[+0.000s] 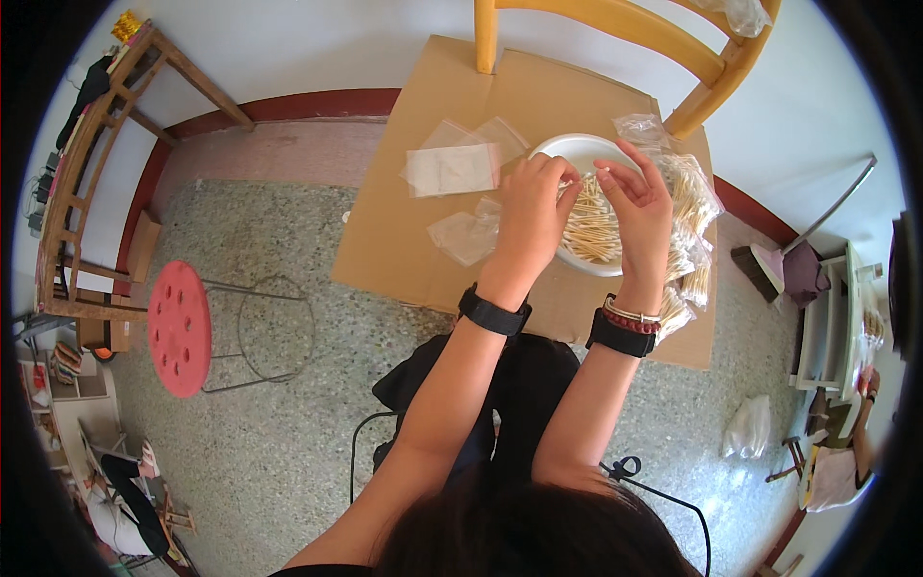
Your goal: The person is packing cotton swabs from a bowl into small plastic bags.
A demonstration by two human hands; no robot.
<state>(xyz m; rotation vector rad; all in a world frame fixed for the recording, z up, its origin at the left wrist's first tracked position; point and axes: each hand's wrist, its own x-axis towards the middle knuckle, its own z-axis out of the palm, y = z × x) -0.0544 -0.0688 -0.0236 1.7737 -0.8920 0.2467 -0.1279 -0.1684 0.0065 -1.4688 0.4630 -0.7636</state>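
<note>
Both my hands are raised over a white bowl [577, 144] filled with loose cotton swabs [588, 231]. My left hand [536, 210] is at the bowl's left side, its thumb and fingers pinched together; what lies between them, if anything, is hidden. My right hand [640, 207] is over the bowl's right side, thumb and index finger close together, with a small white tip like a cotton swab's at the fingertips. Clear bags packed with cotton swabs [694, 197] are piled right of the bowl. Flat clear bags [466, 234] and a white-fronted packet [454, 170] lie left of my left hand.
Brown cardboard [394, 226] covers the work surface, with a yellow wooden chair back [615, 21] at its far edge. A red stool [180, 329] stands on the floor at left. A broom [760, 271] leans at right; another person's arm [865, 413] shows at far right.
</note>
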